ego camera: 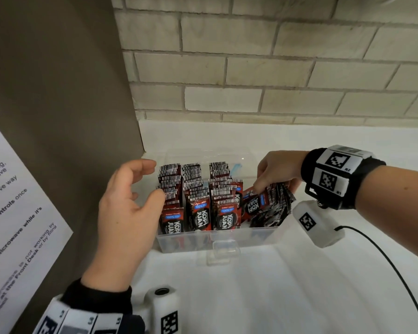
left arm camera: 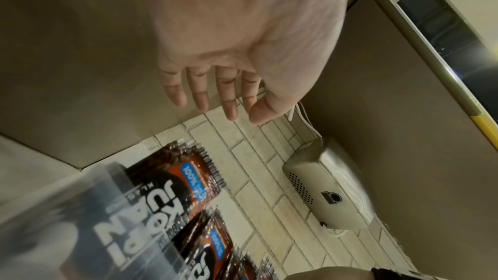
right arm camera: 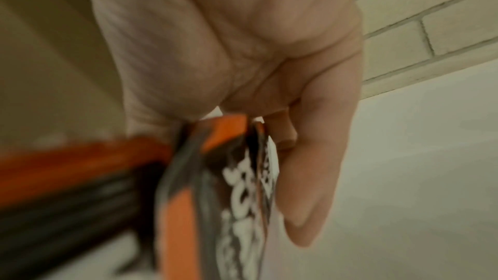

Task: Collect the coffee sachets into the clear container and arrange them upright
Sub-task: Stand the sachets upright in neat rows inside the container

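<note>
Dispenser (left arm camera: 327,188) only in left-wrist view; sachets (ego camera: 198,201) upright in head view.

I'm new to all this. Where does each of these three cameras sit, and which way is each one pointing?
Head: worn on the head, looking forward and down at the clear container of coffee sachets on the white counter; both forearms, the left hand and the right hand show.
Left wrist: on the left wrist, looking along the open palm toward the sachets and the brick wall.
Right wrist: on the right wrist, looking along the hand gripping a tilted bunch of sachets; blurred.
Shared: all three show the sachets and the brick wall.
</note>
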The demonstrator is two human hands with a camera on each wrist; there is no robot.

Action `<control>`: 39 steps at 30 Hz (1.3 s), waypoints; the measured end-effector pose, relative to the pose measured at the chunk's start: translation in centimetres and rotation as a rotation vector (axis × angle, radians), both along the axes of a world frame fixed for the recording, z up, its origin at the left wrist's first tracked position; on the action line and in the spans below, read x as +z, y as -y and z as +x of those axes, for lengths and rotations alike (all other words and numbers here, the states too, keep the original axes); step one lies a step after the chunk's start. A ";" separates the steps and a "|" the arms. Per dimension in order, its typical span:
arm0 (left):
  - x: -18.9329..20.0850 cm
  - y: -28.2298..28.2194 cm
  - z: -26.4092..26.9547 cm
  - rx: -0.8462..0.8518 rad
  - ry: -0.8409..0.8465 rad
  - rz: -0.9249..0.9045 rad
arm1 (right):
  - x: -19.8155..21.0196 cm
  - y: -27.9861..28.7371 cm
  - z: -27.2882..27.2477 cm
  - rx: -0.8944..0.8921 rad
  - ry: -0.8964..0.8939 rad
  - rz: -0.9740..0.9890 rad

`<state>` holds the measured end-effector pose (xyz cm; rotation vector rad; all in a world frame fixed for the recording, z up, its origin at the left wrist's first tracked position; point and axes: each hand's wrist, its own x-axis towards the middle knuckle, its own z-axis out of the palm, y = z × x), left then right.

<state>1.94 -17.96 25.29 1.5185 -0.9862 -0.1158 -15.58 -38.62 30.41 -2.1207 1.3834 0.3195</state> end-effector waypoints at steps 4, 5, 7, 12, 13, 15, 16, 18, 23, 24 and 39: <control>-0.1 0.0 0.0 -0.012 -0.013 0.000 | -0.2 -0.2 0.1 -0.005 0.022 -0.018; -0.1 -0.1 0.0 -0.016 -0.016 -0.001 | -0.3 -0.1 0.2 -0.017 0.035 -0.028; -0.2 -0.1 0.1 -0.020 -0.016 -0.005 | -0.2 0.1 0.3 -0.025 0.041 -0.060; -0.2 -0.2 0.3 -0.030 -0.022 -0.004 | 0.1 0.2 0.6 -0.013 0.017 -0.105; -0.2 -0.2 0.3 -0.031 -0.024 -0.004 | 0.2 0.3 0.5 -0.020 0.028 -0.118; -0.2 -0.2 0.3 -0.032 -0.026 -0.002 | 0.6 0.3 0.4 -0.036 0.059 -0.128; -0.2 -0.2 0.3 -0.033 -0.028 0.001 | 0.9 0.3 0.4 -0.041 0.077 -0.130; -0.1 -0.2 0.4 -0.036 -0.029 0.003 | 1.5 0.5 0.2 -0.051 0.108 -0.141; -0.1 -0.2 0.3 -0.040 -0.033 -0.009 | 3.0 0.8 -0.9 -0.071 0.192 -0.200; 0.0 -0.1 0.3 -0.044 -0.031 -0.009 | 3.4 0.8 -1.3 -0.077 0.211 -0.209; 2.4 0.7 -2.1 -0.280 -0.174 -0.089 | 7.4 -4.1 -6.3 -0.358 1.350 -0.268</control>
